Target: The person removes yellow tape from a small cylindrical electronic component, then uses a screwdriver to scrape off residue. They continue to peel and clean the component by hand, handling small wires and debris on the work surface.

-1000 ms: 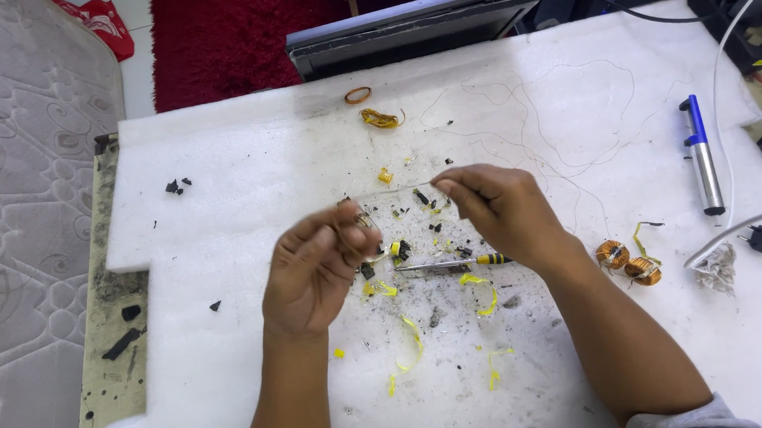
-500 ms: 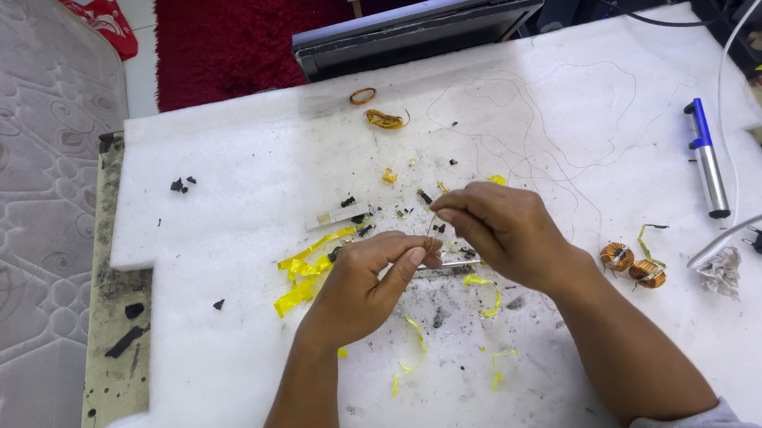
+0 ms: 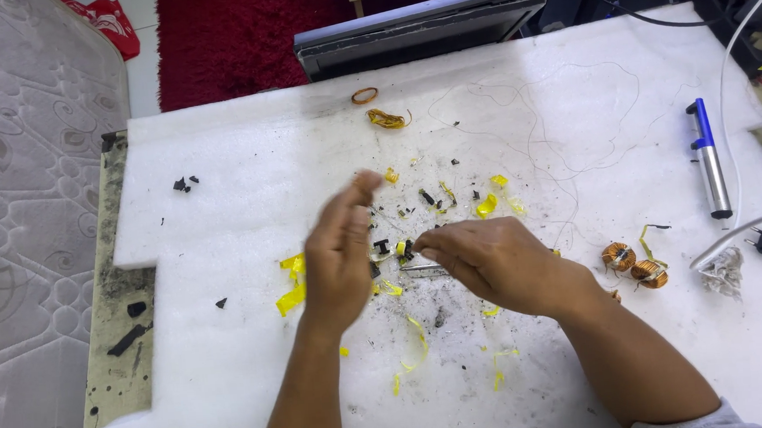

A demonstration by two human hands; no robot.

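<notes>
Small black part point(image 3: 403, 250) sits mid-foam, probably pinched by right hand point(image 3: 490, 265); left hand point(image 3: 339, 256) blurred, fingers spread.

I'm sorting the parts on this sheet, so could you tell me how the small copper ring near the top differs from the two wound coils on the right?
The copper ring is a thin, bare, open hoop, lying alone. The wound coils are thicker, wrapped in copper wire, and lie side by side with a yellow-green lead beside them. All are round, copper-coloured, and rest on the white foam sheet.
</notes>
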